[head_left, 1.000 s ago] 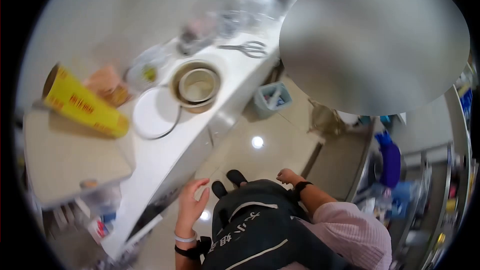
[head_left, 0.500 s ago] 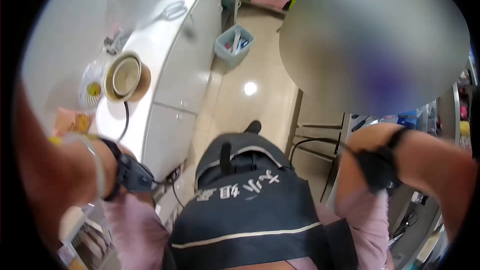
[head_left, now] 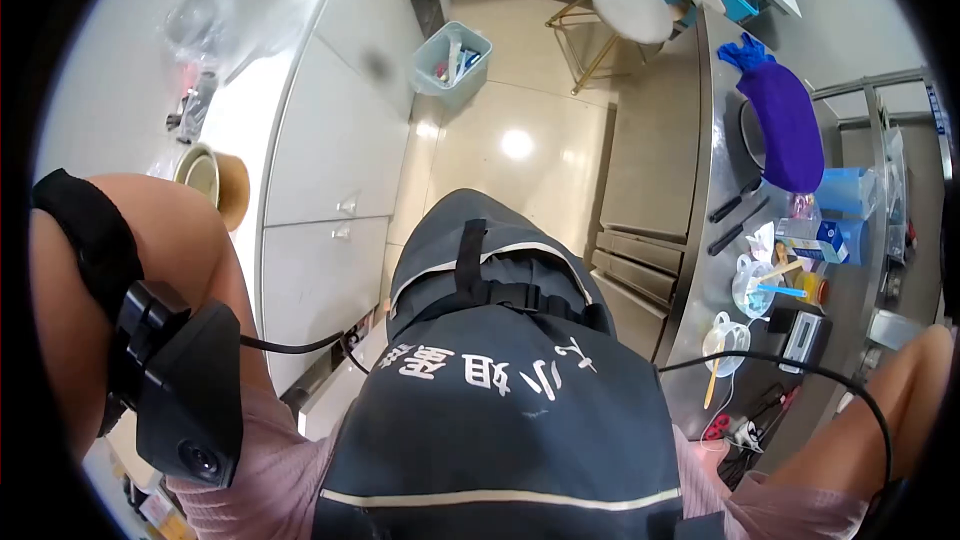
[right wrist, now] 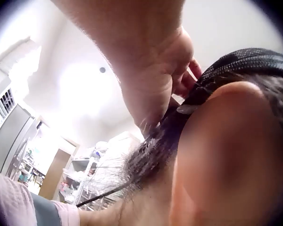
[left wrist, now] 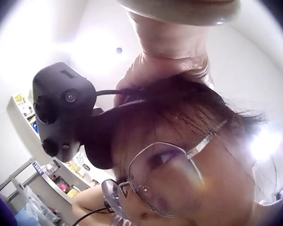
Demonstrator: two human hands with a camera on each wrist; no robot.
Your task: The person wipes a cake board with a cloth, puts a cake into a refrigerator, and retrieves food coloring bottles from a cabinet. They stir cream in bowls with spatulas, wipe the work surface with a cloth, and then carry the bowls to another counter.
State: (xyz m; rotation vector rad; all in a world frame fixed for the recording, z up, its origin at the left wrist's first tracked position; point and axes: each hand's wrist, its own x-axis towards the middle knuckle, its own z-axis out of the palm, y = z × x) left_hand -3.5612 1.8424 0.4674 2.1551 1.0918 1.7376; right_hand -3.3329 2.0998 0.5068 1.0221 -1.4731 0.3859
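Observation:
In the left wrist view, the left hand (left wrist: 165,66) is raised against the dark hair, beside a black head-worn camera (left wrist: 63,110); its fingertips are hidden. The right hand (right wrist: 155,80) is at the side of the head in the right wrist view. Its curled fingers and thumb pinch the edge of a dark woven head strap (right wrist: 245,61), partly covered by hair. Neither hand shows in the head view, where a raised forearm with a black wrist camera (head_left: 190,390) is at the left and a bare arm at the far right.
A white counter with cabinets (head_left: 330,120) runs along the left, bearing a round container (head_left: 232,192). A bin (head_left: 452,65) and a stool (head_left: 632,10) stand on the floor. The right metal counter holds a purple item (head_left: 785,125), knives and measuring cups (head_left: 725,345).
Both arms have risen from low in front of the body to the head. The head view has turned and tilted down, bringing the apron and right counter into fuller view.

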